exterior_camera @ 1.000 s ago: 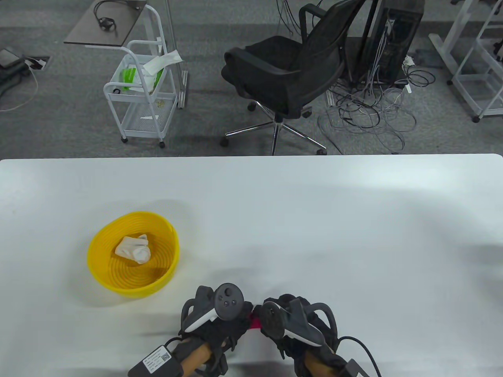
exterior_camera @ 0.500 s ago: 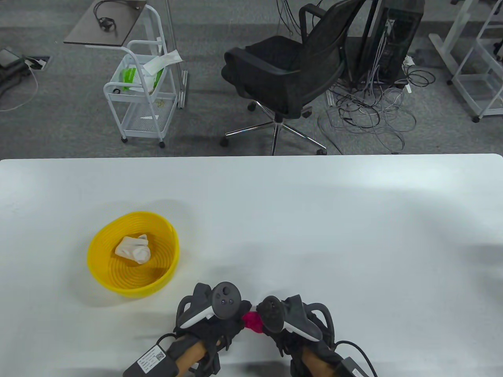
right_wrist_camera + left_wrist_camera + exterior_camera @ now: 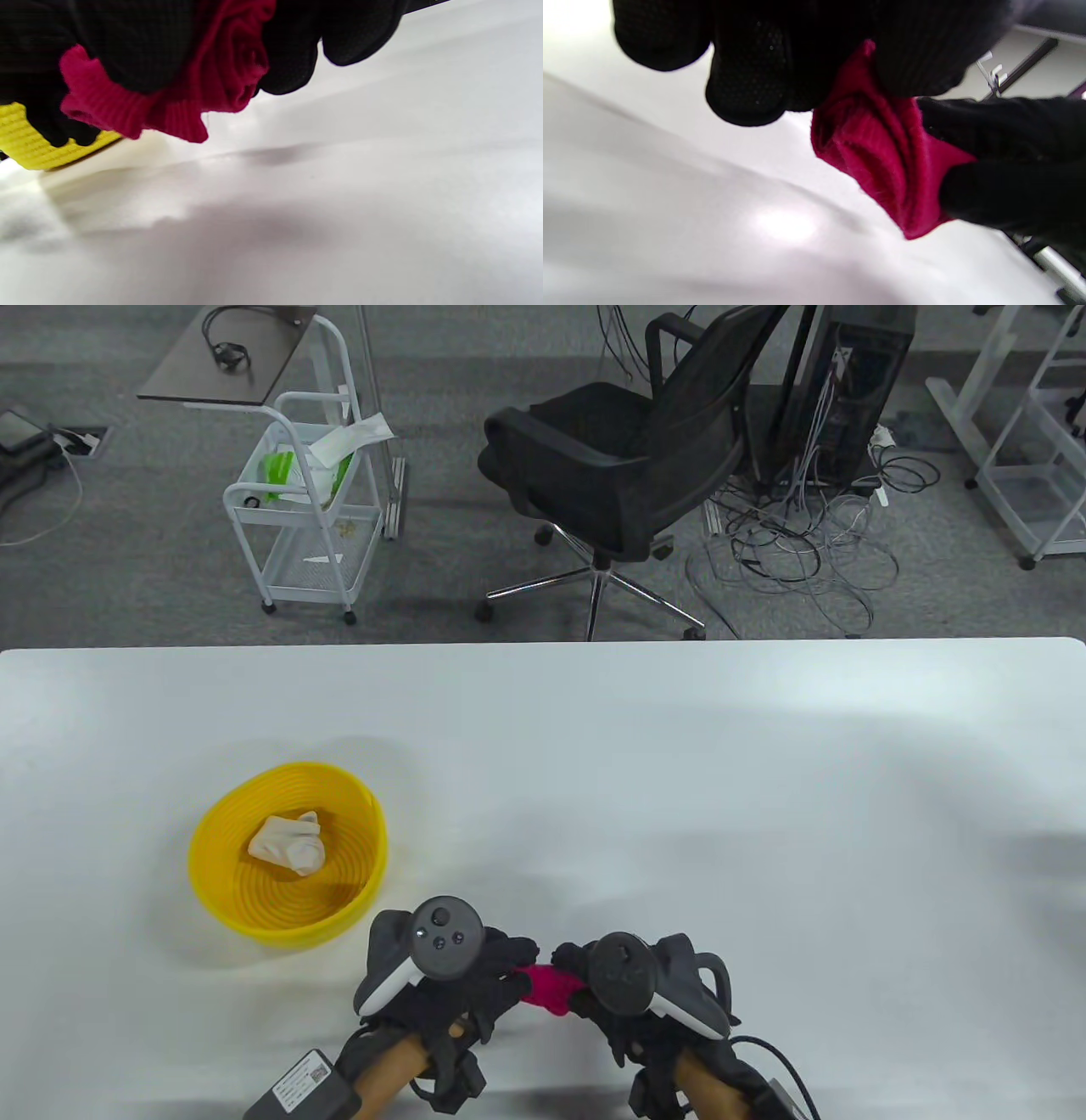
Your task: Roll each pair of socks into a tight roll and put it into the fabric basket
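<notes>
Red sock roll [image 3: 544,987] pinched between both hands, lifted off table [image 3: 764,780].

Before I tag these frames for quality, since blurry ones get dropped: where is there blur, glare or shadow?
Table view: sharp and evenly lit, soft shadows on the table around both hands. Left wrist view: gloved fingers soft and close, a glare patch on the tabletop below the red sock roll. Right wrist view: the roll fairly crisp, the yellow basket and the table behind it blurred.
</notes>
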Demonstrator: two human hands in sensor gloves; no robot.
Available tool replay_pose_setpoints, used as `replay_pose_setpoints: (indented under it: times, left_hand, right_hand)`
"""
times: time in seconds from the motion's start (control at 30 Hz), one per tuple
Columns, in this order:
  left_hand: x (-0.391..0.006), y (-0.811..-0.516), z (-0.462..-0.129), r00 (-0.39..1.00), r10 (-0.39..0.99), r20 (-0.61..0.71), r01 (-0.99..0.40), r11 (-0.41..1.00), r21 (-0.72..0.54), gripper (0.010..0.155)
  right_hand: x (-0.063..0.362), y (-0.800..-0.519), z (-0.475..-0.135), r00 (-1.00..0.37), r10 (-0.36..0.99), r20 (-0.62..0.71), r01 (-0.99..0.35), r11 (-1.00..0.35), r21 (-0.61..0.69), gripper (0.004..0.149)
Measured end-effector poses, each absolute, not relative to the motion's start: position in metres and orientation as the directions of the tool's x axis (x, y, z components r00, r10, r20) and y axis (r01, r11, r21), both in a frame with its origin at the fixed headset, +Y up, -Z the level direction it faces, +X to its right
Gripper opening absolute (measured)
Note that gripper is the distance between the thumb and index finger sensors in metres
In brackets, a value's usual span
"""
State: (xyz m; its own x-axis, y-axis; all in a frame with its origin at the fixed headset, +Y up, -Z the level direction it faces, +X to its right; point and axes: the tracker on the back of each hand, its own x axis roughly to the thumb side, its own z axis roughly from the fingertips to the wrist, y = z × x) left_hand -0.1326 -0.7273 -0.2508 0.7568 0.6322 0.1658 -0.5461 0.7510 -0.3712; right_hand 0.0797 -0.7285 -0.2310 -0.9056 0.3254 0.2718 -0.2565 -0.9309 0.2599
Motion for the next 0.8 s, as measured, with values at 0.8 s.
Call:
replay_pose_setpoints:
  times: [0.8]
  left_hand:
    - [-0.139,-0.732,-0.249,0.611,0.79,-0.054,-0.759,0.566,-0.322,0.061]
  right_hand:
    - [0.063,-0.709,-0.211,-0.913,0.227,0.34,-0.24,-0.971,0.005,0.064]
